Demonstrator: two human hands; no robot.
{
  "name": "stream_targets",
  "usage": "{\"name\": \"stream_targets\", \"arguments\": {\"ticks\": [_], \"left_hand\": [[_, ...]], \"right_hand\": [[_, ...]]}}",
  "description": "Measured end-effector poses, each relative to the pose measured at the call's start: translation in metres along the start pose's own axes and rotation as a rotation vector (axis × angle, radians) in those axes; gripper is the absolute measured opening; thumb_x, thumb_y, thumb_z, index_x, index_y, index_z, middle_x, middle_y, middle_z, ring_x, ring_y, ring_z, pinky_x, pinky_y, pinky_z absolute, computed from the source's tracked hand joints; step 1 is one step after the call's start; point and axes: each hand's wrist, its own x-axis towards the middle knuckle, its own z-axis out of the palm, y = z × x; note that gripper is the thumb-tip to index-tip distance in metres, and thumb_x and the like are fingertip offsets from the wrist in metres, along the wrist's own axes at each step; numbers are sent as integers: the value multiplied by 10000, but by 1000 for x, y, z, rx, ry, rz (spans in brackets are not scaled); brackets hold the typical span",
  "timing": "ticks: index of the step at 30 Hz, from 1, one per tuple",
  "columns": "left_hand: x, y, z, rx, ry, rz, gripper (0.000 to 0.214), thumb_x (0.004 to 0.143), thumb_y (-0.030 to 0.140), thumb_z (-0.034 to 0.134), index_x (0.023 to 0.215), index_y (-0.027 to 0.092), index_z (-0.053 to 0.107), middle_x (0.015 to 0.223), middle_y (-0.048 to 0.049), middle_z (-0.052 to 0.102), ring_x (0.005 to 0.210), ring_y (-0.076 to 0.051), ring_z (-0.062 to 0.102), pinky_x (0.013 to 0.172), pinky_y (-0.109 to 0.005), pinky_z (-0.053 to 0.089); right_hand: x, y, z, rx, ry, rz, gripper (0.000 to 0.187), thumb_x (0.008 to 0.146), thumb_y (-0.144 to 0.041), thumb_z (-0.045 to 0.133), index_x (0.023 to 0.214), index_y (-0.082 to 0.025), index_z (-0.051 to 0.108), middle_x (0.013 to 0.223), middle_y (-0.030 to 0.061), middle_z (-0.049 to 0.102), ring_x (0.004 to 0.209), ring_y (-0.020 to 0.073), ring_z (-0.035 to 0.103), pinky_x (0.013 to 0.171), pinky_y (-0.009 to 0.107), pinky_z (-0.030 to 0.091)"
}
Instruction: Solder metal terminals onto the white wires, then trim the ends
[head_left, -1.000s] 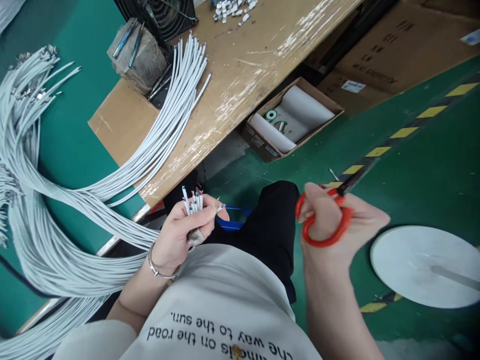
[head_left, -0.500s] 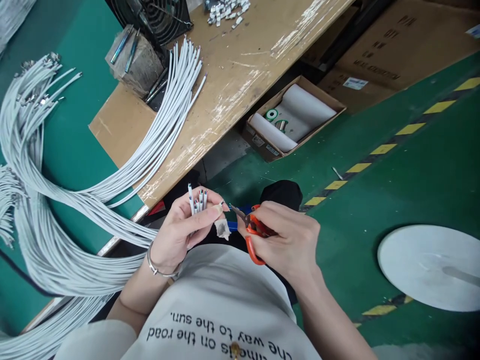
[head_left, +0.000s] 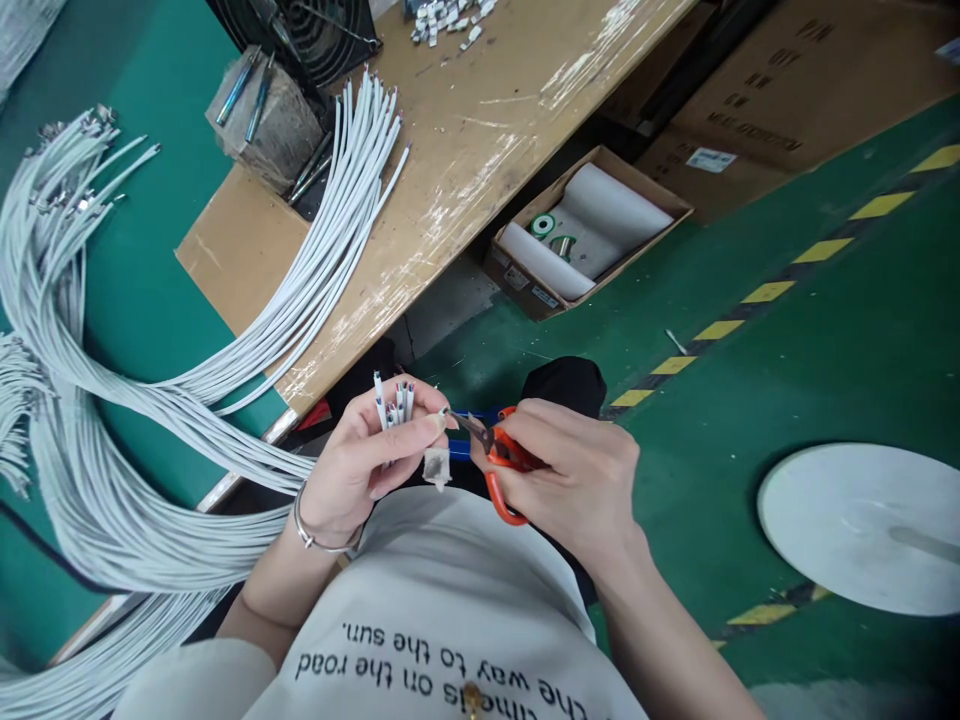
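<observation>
Below the wooden bench (head_left: 480, 150) edge, left hand (head_left: 360, 470) grips white cable ends (head_left: 394, 400). Right hand (head_left: 577, 480) closed on orange scissors (head_left: 499, 465), tips at cables; green floor (head_left: 787, 380) w/ cardboard box (head_left: 585, 235) beside bench.

Bare forearms, no sleeves reaching either wrist. Thin silver bangle (head_left: 319, 535) on the near left, just below the left hand (head_left: 360, 465). Right hand (head_left: 577, 480) without rings. Pale beige T-shirt (head_left: 442, 620) with dark printed lettering, black trousers (head_left: 562, 385) beyond.

The right hand (head_left: 577, 480) hides most of the scissors (head_left: 496, 462); blade tips blurred.
</observation>
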Motion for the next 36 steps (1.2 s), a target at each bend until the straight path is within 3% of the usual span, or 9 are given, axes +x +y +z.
{"name": "stream_targets", "arguments": {"ticks": [20, 29, 36], "left_hand": [[1, 1, -1, -64, -48, -13, 149, 869, 274, 811, 874, 138, 750, 674, 22, 639, 351, 25, 297, 341, -126, 110], [0, 0, 5, 40, 61, 34, 193, 883, 322, 809, 848, 146, 740, 572, 60, 536, 400, -7, 265, 350, -133, 149], [0, -3, 7, 79, 70, 63, 202, 912, 349, 792, 844, 160, 765, 584, 49, 553, 423, -10, 246, 376, -154, 127]], "right_hand": [[-2, 5, -1, -56, 30, -65, 328, 806, -75, 616, 595, -222, 413, 569, -44, 407, 537, 108, 341, 484, 278, 267], [-3, 4, 0, -70, 34, -59, 339, 839, -81, 618, 590, -216, 431, 568, -46, 418, 536, 102, 347, 490, 271, 269], [-3, 5, 0, -82, 47, -76, 335, 860, -101, 620, 589, -208, 454, 570, -40, 447, 538, 101, 361, 482, 272, 268]]}}
